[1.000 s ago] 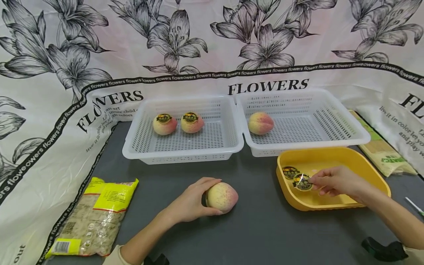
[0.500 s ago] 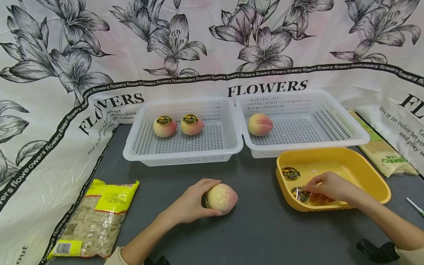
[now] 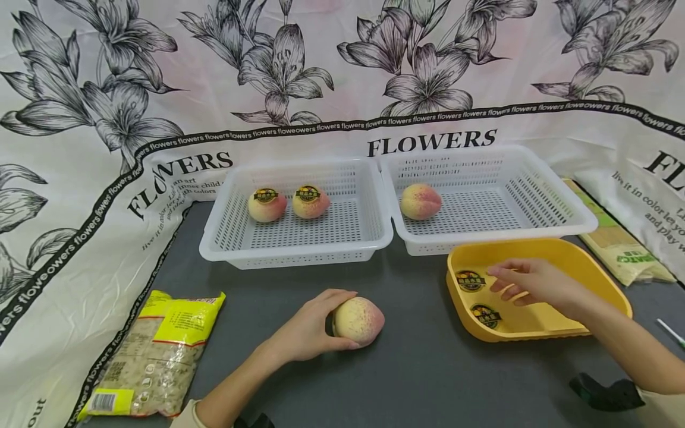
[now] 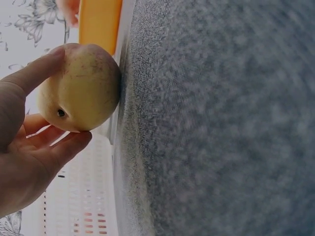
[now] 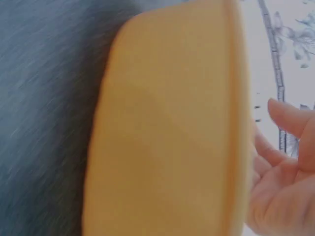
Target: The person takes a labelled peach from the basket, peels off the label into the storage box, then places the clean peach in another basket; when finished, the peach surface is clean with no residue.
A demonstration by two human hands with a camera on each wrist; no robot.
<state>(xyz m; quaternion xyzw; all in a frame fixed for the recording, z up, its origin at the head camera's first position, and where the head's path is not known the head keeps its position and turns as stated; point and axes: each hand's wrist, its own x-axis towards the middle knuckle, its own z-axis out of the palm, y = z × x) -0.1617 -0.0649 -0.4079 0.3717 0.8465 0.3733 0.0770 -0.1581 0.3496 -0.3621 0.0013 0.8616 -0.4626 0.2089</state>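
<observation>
Left hand (image 3: 310,326) is gripping a peach (image 3: 357,320) at lower centre; right hand (image 3: 530,282) (fingers relaxed, holding nothing) is hovering over the yellow tray (image 3: 588,267).

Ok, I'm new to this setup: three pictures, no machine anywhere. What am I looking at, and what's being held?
There is no machine: a person works with two bare hands and wears three cameras. The wide picture comes from the head, looking down at a dark grey table. The two close, sideways pictures come from the wrists.

The left hand holds a pale pink-and-yellow peach resting on the table; the left wrist view shows the same peach. The right hand hovers, fingers loose, holding nothing, over a yellow plastic tray with two round dark stickers in it.

Behind stand two white perforated baskets: the left one has two stickered peaches, the right one one plain peach. A yellow-labelled packet lies at the left.
</observation>
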